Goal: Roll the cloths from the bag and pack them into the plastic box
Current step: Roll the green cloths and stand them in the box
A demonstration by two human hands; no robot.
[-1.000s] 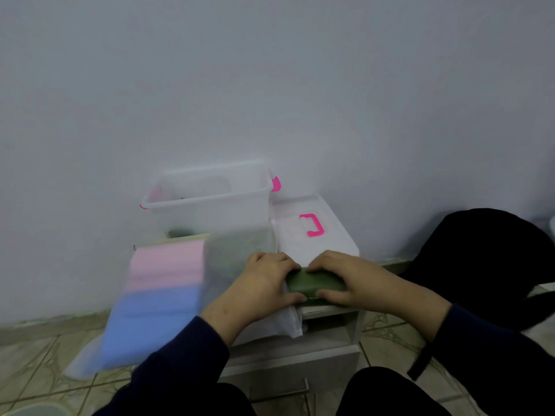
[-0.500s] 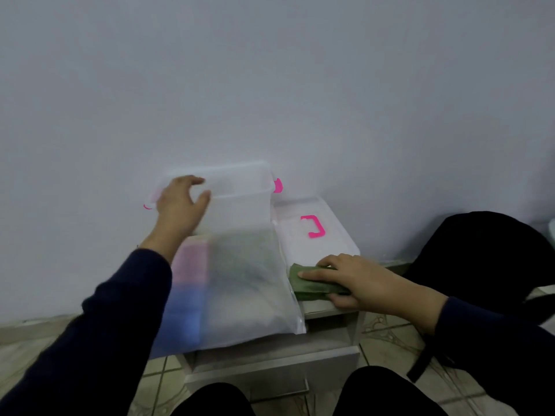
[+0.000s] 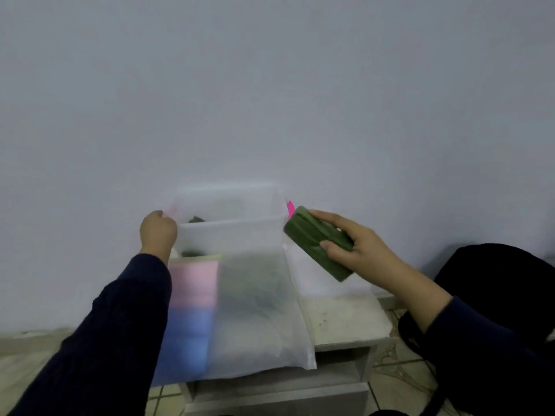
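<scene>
A clear plastic box with pink latches stands against the wall on a low white stand. My left hand grips the box's left rim. My right hand holds a rolled green cloth in the air just right of the box's right rim. Dark green cloth shows inside the box. A translucent white bag with pink and blue bands on its left side lies in front of the box; darker cloth shows faintly through it.
The box's lid lies flat right of the box, on the white stand. A black backpack sits on the tiled floor at the right. A plain wall rises right behind the box.
My right hand lifted the rolled green cloth off the stand and carried it up beside the box. My left hand shifted to the box's left rim.
</scene>
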